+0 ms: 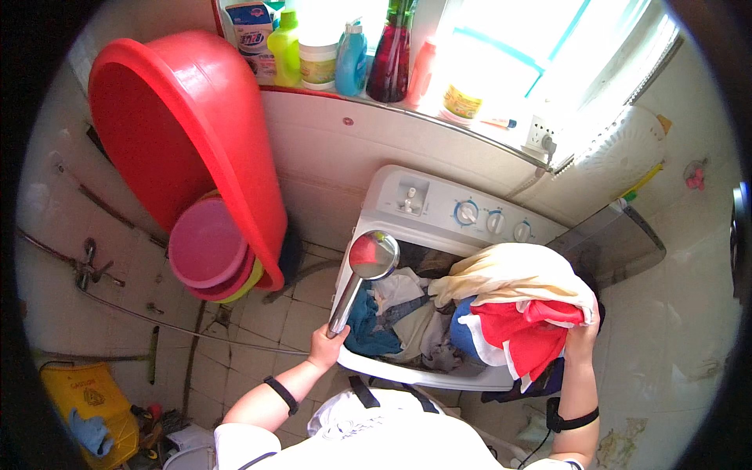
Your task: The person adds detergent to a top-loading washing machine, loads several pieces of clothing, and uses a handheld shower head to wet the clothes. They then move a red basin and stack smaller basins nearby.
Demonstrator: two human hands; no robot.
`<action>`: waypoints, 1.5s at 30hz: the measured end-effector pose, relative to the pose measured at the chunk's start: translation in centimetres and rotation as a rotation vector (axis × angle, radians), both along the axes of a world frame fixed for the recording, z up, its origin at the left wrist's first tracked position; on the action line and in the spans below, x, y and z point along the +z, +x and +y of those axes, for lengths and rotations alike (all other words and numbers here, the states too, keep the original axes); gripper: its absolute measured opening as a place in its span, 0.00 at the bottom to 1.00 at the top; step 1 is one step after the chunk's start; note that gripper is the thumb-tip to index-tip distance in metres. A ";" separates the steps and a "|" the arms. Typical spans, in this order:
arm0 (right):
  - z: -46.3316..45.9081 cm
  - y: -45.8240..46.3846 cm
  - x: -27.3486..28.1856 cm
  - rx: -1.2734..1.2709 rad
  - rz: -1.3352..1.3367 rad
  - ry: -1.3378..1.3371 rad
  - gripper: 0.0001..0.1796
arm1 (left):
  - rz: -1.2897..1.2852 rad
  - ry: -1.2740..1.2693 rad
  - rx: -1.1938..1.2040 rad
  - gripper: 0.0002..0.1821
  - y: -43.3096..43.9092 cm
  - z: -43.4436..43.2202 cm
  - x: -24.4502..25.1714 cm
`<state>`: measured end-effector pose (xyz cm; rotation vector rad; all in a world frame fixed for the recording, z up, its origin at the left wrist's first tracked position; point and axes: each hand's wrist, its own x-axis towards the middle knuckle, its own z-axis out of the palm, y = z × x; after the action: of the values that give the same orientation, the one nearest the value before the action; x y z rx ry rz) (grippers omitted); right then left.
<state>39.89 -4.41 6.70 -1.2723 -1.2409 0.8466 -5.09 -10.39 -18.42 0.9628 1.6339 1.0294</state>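
My left hand (328, 348) is closed around the chrome handle of a hand shower (374, 256), whose head hangs over the left end of an open washing machine tub (429, 377). No water can be made out coming from it. In the tub lie crumpled clothes: a teal cloth (370, 329), a white one (399, 289) and greyish ones. My right hand (583, 338) grips the right side of a bundled red, white and blue garment (517, 329) and a cream cloth (517, 267). This bundle covers the tub's right part and most of my fingers.
A large red plastic basin (235, 111) leans at the left wall, with stacked pink basins (208, 244) against it. Bottles and jars (352, 59) line the windowsill. The shower hose (205, 338) runs to a wall tap (88, 264). A grey translucent lid (617, 244) stands right.
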 end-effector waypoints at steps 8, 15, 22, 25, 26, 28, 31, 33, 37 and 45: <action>0.6 0.2 -2.7 -0.011 0.096 -0.009 0.38 | -0.011 0.075 0.049 0.15 0.8 -0.5 0.3; -0.1 0.1 -2.4 -0.017 0.087 -0.009 0.28 | -0.028 0.051 0.026 0.17 0.4 0.0 0.9; -1.4 0.5 -2.0 0.001 0.106 0.038 0.30 | -0.089 0.054 0.032 0.18 0.2 0.1 -0.4; -1.6 0.6 -2.2 -0.048 0.112 0.024 0.29 | -0.088 0.043 0.032 0.18 0.1 0.1 -0.8; -1.6 0.7 -2.3 -0.060 0.118 0.033 0.28 | -0.055 0.011 0.034 0.18 0.1 0.1 -0.8; -1.6 0.7 -2.4 -0.062 0.125 0.043 0.27 | -0.078 0.054 0.025 0.18 0.1 0.1 -0.7; -1.6 0.8 -2.6 -0.040 0.125 0.059 0.26 | -0.061 0.061 0.014 0.18 0.2 0.1 -0.3; -1.6 0.8 -2.7 -0.035 0.127 0.079 0.25 | -0.046 0.060 0.010 0.18 0.2 0.1 -0.1; -1.6 0.9 -2.7 -0.030 0.150 0.078 0.25 | -0.044 0.071 0.014 0.18 0.4 0.1 0.2; -2.2 0.9 -2.6 -0.067 0.169 0.069 0.24 | -0.034 0.081 0.030 0.17 0.7 0.4 0.2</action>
<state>40.83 -6.66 4.06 -1.1558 -1.0788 0.8381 -4.43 -9.97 -18.21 0.9713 1.5935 1.1336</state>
